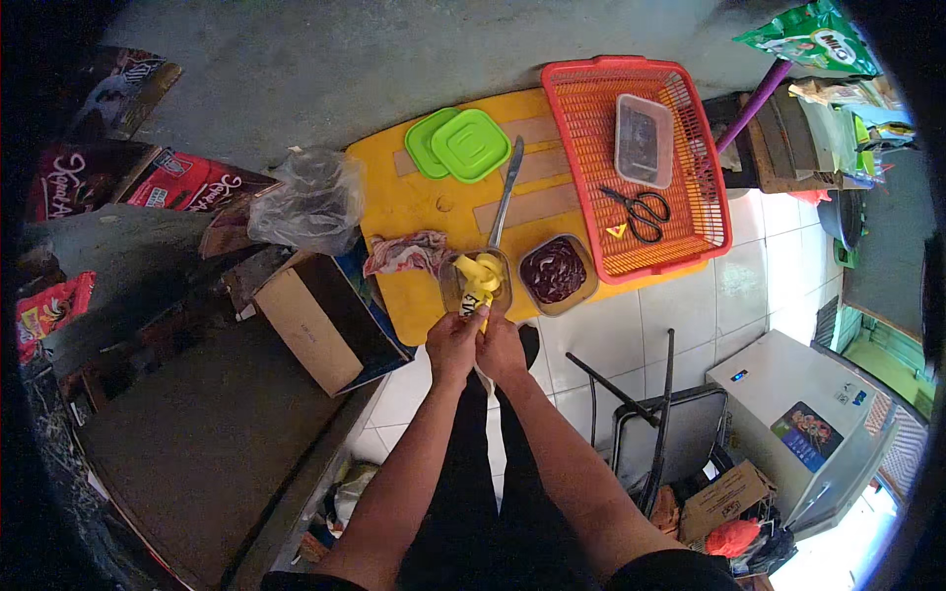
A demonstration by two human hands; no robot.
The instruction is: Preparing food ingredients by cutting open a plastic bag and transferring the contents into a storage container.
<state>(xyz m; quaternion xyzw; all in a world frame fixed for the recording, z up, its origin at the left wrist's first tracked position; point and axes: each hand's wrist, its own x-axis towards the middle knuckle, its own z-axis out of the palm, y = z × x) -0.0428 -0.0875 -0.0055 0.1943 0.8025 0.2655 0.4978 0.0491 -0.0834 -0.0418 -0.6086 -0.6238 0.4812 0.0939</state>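
Observation:
My left hand (pixel 448 349) and my right hand (pixel 504 346) meet at the table's near edge. Both grip a small yellow packet (pixel 474 303) bearing dark writing. Beyond my fingers, thick yellow paste (pixel 484 272) lies in curls in a clear plastic container (pixel 448 289); my hands hide its near side. Right of it, a second square container (pixel 589 289) holds a dark brown, glossy paste (pixel 553 270). A long metal knife (pixel 507 191) lies with its lower end by the yellow paste's container. A crumpled red-and-white cloth (pixel 406 252) touches that container's left side.
Two green lids (pixel 471 145) overlap on the yellow table (pixel 414 301). A red plastic basket (pixel 650 270) holds scissors (pixel 640 213) and an empty clear container (pixel 644 140). At left are a clear plastic bag (pixel 307 203) and an open cardboard box (pixel 310 329). A folding chair (pixel 669 436) stands at right.

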